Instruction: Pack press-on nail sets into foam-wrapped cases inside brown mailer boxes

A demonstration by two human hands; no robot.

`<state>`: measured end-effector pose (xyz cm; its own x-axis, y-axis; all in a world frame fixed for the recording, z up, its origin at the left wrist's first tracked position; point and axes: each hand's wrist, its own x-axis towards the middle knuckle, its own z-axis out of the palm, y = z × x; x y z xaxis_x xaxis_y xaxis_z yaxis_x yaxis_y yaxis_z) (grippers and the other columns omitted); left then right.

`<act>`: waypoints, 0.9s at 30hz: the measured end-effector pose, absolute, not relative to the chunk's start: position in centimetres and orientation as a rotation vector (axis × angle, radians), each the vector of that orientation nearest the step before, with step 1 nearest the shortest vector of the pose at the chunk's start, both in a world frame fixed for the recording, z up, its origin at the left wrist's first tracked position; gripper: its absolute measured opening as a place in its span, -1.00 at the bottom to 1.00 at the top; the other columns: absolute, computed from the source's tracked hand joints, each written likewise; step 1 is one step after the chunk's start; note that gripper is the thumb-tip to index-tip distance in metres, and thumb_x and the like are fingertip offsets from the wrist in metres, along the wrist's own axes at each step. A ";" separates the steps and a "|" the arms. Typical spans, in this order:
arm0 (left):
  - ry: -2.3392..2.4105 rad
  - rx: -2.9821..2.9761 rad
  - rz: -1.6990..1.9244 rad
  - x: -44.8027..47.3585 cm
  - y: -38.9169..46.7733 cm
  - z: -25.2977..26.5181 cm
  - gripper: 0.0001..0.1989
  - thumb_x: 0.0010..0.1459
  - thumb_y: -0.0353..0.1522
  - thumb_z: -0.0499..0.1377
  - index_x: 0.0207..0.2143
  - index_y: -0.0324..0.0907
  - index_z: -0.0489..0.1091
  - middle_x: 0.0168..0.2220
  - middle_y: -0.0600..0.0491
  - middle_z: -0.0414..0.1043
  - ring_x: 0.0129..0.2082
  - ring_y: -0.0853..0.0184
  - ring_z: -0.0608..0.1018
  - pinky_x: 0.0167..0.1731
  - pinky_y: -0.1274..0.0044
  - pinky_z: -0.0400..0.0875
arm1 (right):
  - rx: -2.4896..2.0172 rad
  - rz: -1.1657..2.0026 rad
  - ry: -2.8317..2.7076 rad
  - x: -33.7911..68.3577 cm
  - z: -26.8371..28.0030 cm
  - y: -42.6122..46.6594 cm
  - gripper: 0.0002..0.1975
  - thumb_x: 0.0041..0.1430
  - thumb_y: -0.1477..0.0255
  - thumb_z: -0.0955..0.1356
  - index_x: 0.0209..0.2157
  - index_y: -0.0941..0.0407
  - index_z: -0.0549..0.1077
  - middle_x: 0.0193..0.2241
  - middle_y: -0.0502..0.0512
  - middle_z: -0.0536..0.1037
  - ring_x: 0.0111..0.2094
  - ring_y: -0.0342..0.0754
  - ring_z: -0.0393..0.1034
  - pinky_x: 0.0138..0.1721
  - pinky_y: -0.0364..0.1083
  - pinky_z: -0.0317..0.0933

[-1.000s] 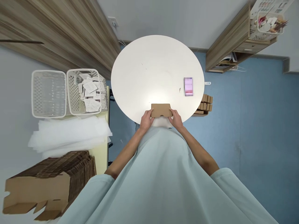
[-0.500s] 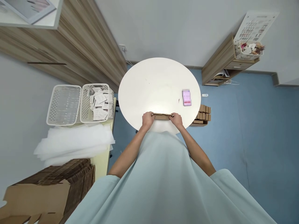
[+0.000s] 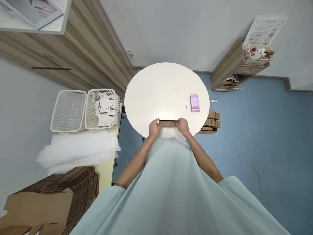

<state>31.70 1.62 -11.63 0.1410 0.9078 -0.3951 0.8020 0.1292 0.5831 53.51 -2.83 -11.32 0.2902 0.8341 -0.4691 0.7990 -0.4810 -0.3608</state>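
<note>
A small brown cardboard box (image 3: 168,124) is held by its two ends over the near edge of the white round table (image 3: 161,85). My left hand (image 3: 154,128) is closed on its left end, thumb and fingers pinching the corner. At the right end my right hand (image 3: 183,126) grips in the same way. A dark straight line runs along the box's far top edge. Most of the box's inside and underside cannot be seen. To the right on the tabletop lies a blurred pink-purple phone-like item (image 3: 195,103).
Left, a side table (image 3: 105,173) bears two white baskets (image 3: 86,111), white foam sheets (image 3: 80,148) and a stack of flat cardboard boxes (image 3: 41,209). A carton of small brown boxes (image 3: 212,122) stands on the floor at right. Behind is a wooden cabinet (image 3: 228,67).
My right hand has shifted slightly inward. The box's far top edge, uneven and brown before, now shows as a straight dark line. The whole view has moved a little.
</note>
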 end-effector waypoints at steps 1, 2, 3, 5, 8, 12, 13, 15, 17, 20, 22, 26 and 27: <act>1.661 1.701 0.179 31.7 1.5 -11.7 -0.54 0.33 -0.39 0.20 0.26 -0.17 0.52 -0.23 -0.01 0.65 -0.12 0.15 0.66 0.01 0.39 0.50 | -2.480 0.972 -1.565 53.5 -11.2 -2.9 -0.73 0.44 0.33 0.38 0.00 0.18 0.65 -0.05 0.28 0.68 0.02 0.14 0.55 -0.01 -0.06 0.32; 1.653 1.719 0.180 31.6 1.3 -11.7 -0.54 0.34 -0.40 0.18 0.25 -0.18 0.53 -0.22 -0.03 0.64 -0.11 0.15 0.65 0.00 0.39 0.50 | -2.480 0.987 -1.555 53.5 -11.1 -3.0 -0.70 0.43 0.34 0.38 0.05 0.19 0.63 -0.03 0.27 0.68 0.03 0.13 0.55 -0.01 -0.07 0.33; 1.645 1.734 0.182 31.6 1.2 -11.7 -0.55 0.35 -0.40 0.17 0.25 -0.19 0.53 -0.20 -0.04 0.63 -0.11 0.14 0.65 0.01 0.39 0.50 | -2.477 0.998 -1.542 53.6 -11.0 -3.1 -0.66 0.42 0.35 0.39 0.12 0.20 0.60 -0.01 0.27 0.68 0.05 0.13 0.55 -0.01 -0.07 0.33; 1.631 1.758 0.191 31.4 1.0 -11.8 -0.54 0.35 -0.41 0.15 0.25 -0.21 0.53 -0.18 -0.06 0.62 -0.11 0.14 0.64 0.01 0.38 0.50 | -2.468 1.009 -1.526 53.6 -10.9 -3.4 -0.57 0.41 0.36 0.39 0.22 0.22 0.53 0.03 0.28 0.67 0.08 0.12 0.54 0.00 -0.08 0.34; 1.624 1.781 0.206 31.2 0.7 -12.0 -0.54 0.34 -0.43 0.13 0.25 -0.21 0.53 -0.19 -0.08 0.60 -0.13 0.14 0.63 0.01 0.37 0.51 | -2.454 1.013 -1.519 53.7 -10.9 -3.8 -0.55 0.39 0.39 0.40 0.24 0.22 0.52 0.03 0.28 0.68 0.10 0.13 0.54 0.02 -0.07 0.35; 1.605 1.797 0.251 31.1 0.4 -12.2 -0.55 0.34 -0.43 0.12 0.22 -0.17 0.55 -0.21 -0.08 0.58 -0.13 0.13 0.62 0.01 0.35 0.51 | -2.433 1.021 -1.451 53.8 -11.0 -4.1 -0.64 0.35 0.43 0.41 0.14 0.15 0.59 -0.08 0.24 0.71 0.01 0.15 0.58 -0.04 -0.05 0.37; 1.603 1.794 0.260 31.1 0.4 -12.2 -0.55 0.34 -0.42 0.12 0.22 -0.17 0.55 -0.21 -0.08 0.57 -0.13 0.12 0.62 0.01 0.35 0.51 | -2.428 1.021 -1.437 53.8 -11.0 -4.2 -0.67 0.35 0.44 0.40 0.11 0.14 0.61 -0.11 0.23 0.72 -0.03 0.15 0.60 -0.07 -0.05 0.37; 1.610 1.778 0.273 31.1 0.4 -12.3 -0.55 0.33 -0.43 0.13 0.21 -0.16 0.56 -0.19 -0.09 0.56 -0.11 0.11 0.62 0.01 0.34 0.52 | -2.419 1.030 -1.416 53.8 -11.0 -4.3 -0.68 0.34 0.48 0.38 0.09 0.13 0.62 -0.17 0.19 0.72 -0.08 0.13 0.61 -0.10 -0.06 0.37; 1.614 1.759 0.285 31.1 0.3 -12.4 -0.56 0.31 -0.43 0.14 0.20 -0.14 0.56 -0.17 -0.09 0.55 -0.11 0.11 0.61 0.02 0.34 0.52 | -2.401 1.055 -1.407 53.9 -11.1 -4.5 -0.66 0.33 0.50 0.38 0.10 0.11 0.62 -0.22 0.15 0.72 -0.10 0.11 0.61 -0.10 -0.07 0.37; 1.598 1.746 0.301 31.0 0.0 -12.5 -0.53 0.31 -0.45 0.15 0.24 -0.12 0.53 -0.16 -0.07 0.54 -0.10 0.13 0.61 0.06 0.33 0.50 | -2.326 1.089 -1.414 54.3 -11.3 -5.1 -0.62 0.36 0.47 0.38 0.16 0.07 0.59 -0.25 0.08 0.71 -0.11 0.07 0.60 -0.07 -0.08 0.37; 1.576 1.751 0.315 30.8 -0.3 -12.6 -0.50 0.33 -0.45 0.13 0.29 -0.12 0.49 -0.16 -0.06 0.52 -0.10 0.14 0.60 0.08 0.33 0.50 | -2.245 1.109 -1.436 54.8 -11.5 -5.7 -0.57 0.39 0.43 0.37 0.25 0.07 0.54 -0.27 0.04 0.70 -0.14 0.03 0.59 -0.06 -0.09 0.37; 1.525 1.748 0.331 30.5 -0.8 -12.6 -0.51 0.37 -0.44 0.10 0.30 -0.14 0.48 -0.16 -0.05 0.48 -0.14 0.18 0.59 0.05 0.34 0.52 | -2.108 1.123 -1.526 55.8 -11.8 -7.1 -0.50 0.47 0.37 0.33 0.38 0.10 0.43 -0.34 -0.01 0.65 -0.24 -0.01 0.54 -0.05 -0.08 0.37; 1.516 1.740 0.335 30.4 -0.9 -12.6 -0.52 0.37 -0.44 0.10 0.29 -0.14 0.48 -0.17 -0.05 0.47 -0.15 0.19 0.59 0.05 0.35 0.53 | -2.083 1.118 -1.549 56.0 -11.9 -7.4 -0.49 0.48 0.34 0.33 0.39 0.10 0.42 -0.33 0.00 0.65 -0.23 0.00 0.54 -0.04 -0.07 0.37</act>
<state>30.37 -0.89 -12.59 0.2509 0.9236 -0.2898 0.7160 0.0244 0.6977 56.01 -7.44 -11.86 0.1085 0.9107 -0.3986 0.6652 -0.3645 -0.6516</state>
